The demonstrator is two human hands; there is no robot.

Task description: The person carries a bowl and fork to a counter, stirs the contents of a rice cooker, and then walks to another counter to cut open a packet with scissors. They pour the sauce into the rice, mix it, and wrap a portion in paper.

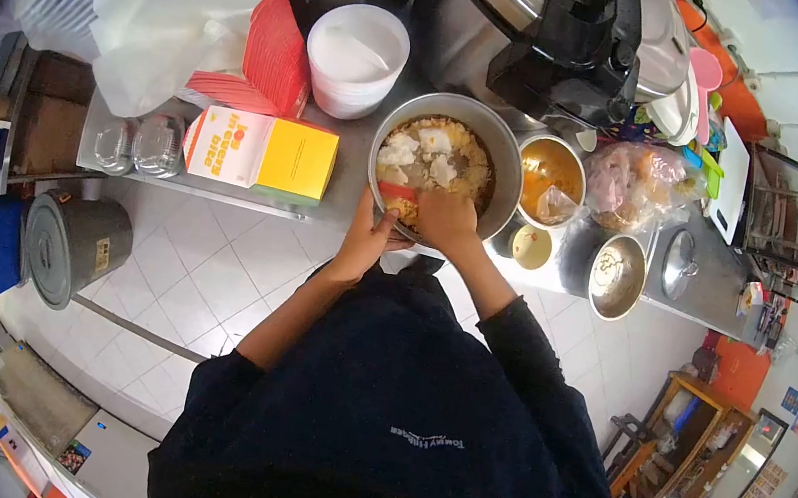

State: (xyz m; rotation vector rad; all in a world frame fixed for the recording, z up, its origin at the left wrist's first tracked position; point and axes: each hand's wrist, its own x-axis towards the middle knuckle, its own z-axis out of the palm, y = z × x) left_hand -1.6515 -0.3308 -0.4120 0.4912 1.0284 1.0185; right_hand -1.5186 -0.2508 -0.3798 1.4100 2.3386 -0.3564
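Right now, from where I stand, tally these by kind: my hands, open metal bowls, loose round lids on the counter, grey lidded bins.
Hands: 2 (left hand, right hand)
Open metal bowls: 3 (large bowl, orange-food bowl, bowl at the counter's edge)
Loose round lids: 1 (knobbed lid)
Grey lidded bins: 1 (grey bin)
Total: 7

And there it is, on the red, white and yellow box (295,159): "bite", in orange letters, the lines above it hard to make out! Over to the dark top (420,473), small pale lettering starts "Tommy", the second word blurry. The grey bin (77,242) wears a label (102,254), and that print's too small to call!
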